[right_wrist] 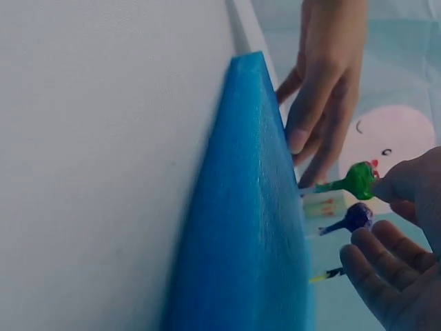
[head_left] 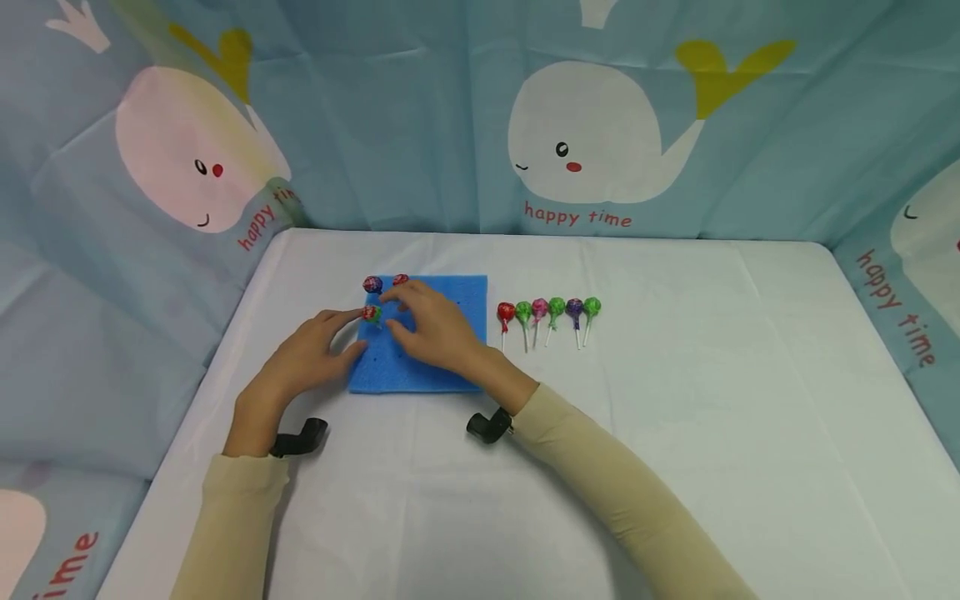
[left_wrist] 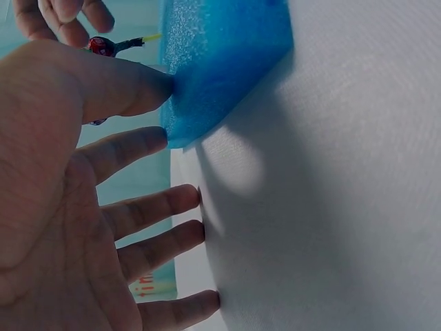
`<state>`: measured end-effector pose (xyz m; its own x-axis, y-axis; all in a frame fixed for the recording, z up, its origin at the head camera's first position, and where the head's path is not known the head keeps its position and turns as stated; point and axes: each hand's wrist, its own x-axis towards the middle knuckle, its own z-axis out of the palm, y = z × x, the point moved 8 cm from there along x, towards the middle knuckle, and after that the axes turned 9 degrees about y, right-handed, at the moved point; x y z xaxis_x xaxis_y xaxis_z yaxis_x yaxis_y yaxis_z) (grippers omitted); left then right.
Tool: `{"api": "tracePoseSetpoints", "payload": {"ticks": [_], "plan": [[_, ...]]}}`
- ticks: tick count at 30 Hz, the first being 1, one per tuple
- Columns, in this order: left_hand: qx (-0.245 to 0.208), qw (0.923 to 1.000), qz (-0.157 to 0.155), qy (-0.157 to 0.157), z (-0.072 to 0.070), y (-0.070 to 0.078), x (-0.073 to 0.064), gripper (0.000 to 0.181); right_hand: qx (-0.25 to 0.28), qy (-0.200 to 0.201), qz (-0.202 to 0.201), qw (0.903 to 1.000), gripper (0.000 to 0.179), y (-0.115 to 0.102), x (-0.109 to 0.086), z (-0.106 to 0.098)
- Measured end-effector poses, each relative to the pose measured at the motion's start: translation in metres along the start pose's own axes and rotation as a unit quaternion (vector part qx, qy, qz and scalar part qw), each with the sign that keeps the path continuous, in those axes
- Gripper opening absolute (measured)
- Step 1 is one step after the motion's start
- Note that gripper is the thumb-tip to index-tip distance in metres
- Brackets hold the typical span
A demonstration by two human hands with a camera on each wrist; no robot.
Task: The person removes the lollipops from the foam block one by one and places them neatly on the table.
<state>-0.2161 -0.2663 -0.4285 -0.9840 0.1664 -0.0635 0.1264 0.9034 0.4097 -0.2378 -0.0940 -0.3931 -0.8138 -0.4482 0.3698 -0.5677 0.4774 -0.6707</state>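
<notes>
A blue foam block lies on the table. Three lollipops stand in its left part by their sticks: a purple-and-red one, a red one partly behind the right hand, and a green-and-red one nearer the front. My left hand is at the block's left edge, its thumb and index fingertip against the foam and the other fingers spread. Over the block, my right hand has thumb and fingers parted around the green-and-red lollipop; in the right wrist view the thumb is right at this candy.
Right of the block, several lollipops lie in a row, among them a red one, a pink one and a purple one. Small holes dot the foam. A whale-print curtain hangs behind the white table.
</notes>
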Motion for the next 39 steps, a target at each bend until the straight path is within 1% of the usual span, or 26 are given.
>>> {"api": "tracePoseSetpoints", "payload": {"ticks": [3,8,13,15,21,31,34,39], "plan": [[-0.001,1.0000,0.002,0.004,0.000,0.000,0.002,0.063,-0.006,0.002,-0.002,1.0000,0.036,-0.001,0.002,0.004],[-0.007,0.9999,-0.002,0.008,0.000,0.000,0.004,0.064,-0.001,0.001,0.005,1.0000,0.037,0.001,0.003,0.011],[-0.004,0.9999,-0.007,0.014,-0.001,-0.002,0.006,0.064,0.000,0.017,-0.006,0.9998,0.043,-0.004,0.007,0.016],[-0.004,0.9999,-0.006,0.013,0.000,-0.003,0.006,0.064,-0.002,0.028,-0.011,0.9996,0.041,-0.006,0.007,0.016],[-0.007,0.9998,-0.003,0.016,0.003,-0.003,0.006,0.063,-0.011,0.055,-0.029,0.9980,0.025,-0.009,0.005,0.017],[-0.004,0.9998,0.002,0.019,0.008,-0.002,0.004,0.066,-0.012,0.076,-0.023,0.9968,0.024,-0.005,-0.003,0.022],[-0.003,0.9997,0.005,0.023,0.006,-0.001,0.002,0.065,-0.010,0.077,-0.023,0.9967,0.027,-0.005,-0.003,0.024],[0.003,0.9996,0.007,0.027,-0.002,0.001,-0.001,0.063,-0.008,0.078,-0.022,0.9967,0.031,-0.004,0.000,0.028]]}}
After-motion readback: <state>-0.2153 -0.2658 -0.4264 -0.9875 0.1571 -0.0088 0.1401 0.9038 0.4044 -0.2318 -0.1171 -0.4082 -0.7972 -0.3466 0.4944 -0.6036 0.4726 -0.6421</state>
